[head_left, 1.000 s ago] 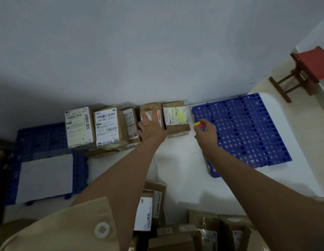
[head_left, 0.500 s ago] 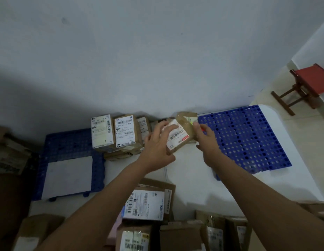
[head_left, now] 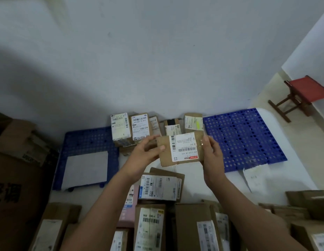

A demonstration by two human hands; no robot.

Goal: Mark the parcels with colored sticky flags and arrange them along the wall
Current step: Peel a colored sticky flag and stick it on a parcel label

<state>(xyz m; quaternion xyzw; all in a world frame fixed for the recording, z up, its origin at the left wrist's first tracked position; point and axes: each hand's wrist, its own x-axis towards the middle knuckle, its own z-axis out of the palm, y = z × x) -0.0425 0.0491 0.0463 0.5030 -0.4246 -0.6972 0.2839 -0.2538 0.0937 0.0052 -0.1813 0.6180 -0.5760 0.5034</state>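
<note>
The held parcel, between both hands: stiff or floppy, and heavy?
The parcel looks like flat cardboard that keeps its shape, so probably stiff. The left hand and right hand hold it by its edges in mid-air, so likely light. Its right end looks taped and glossy, perhaps slippery.

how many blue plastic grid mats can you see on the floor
2: one blue mat right of the parcel row against the wall, one blue mat left of it, partly under white paper. Others may be hidden.

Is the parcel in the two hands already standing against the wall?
No, the parcel is lifted between the left hand and right hand, in front of the row at the wall.
</note>
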